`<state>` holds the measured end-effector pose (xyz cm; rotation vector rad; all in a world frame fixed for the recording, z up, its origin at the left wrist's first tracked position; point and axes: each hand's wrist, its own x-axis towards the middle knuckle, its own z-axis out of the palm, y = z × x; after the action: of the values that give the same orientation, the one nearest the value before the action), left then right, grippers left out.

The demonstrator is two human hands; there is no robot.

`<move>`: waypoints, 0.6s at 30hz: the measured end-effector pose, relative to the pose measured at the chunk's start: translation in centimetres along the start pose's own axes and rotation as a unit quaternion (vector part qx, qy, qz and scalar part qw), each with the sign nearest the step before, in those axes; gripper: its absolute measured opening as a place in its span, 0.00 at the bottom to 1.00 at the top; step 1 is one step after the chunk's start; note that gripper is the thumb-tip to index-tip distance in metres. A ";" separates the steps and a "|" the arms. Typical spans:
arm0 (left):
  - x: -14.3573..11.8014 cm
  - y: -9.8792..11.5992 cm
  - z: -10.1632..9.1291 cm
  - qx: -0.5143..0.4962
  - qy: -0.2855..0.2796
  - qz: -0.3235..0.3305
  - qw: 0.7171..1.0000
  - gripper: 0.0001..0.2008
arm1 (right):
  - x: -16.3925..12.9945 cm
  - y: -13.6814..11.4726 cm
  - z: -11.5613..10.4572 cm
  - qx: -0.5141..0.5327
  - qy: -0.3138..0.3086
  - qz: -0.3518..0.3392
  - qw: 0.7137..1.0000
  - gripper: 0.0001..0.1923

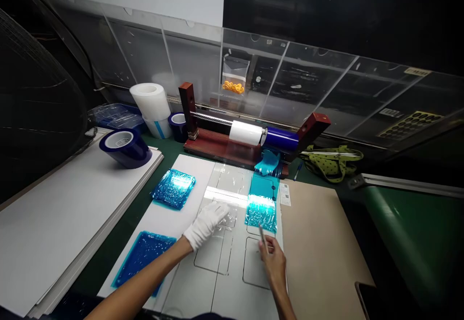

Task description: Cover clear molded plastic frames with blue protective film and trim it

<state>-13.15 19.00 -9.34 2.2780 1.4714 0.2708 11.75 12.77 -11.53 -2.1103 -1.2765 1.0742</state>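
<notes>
- head view: right hand (274, 260) near centre, bare, fingers closed around a thin metal tool (263, 239), looks like tweezers; tip points far, at the near edge of a crinkled blue film piece (261, 212)
- left hand (208, 223) in a white glove, laid flat and open on a clear film sheet (228, 216) on the white jig board (217, 281), just left of the blue piece
- stack of blue film (142, 257) near left on the board; another stack (173, 188) farther left
- tan board (319, 247) to the right
- white boards (54, 213) far left with a blue tape roll (125, 147) on top
- far: roll holder (250, 138) carrying a white and a blue roll, white rolls (152, 105) left of it, green bag (331, 159) right
</notes>
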 end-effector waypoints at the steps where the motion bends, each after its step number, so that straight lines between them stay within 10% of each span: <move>1: -1.0 0.4 0.2 0.012 0.004 0.008 1.000 0.23 | 0.0 1.2 -1.2 -0.021 0.037 0.027 0.999 0.26; 9: -11.9 2.5 5.9 0.101 0.080 0.057 0.990 0.32 | -0.9 12.7 -8.4 -0.224 0.234 0.029 0.946 0.29; 18: -19.0 1.9 14.2 0.188 0.193 0.105 0.957 0.31 | -1.5 13.7 -8.1 -0.205 0.260 -0.085 0.940 0.25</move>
<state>-14.31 -2.22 -20.06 2.8214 1.5691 0.5692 25.11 5.13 -15.70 -2.3008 -1.4524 0.1471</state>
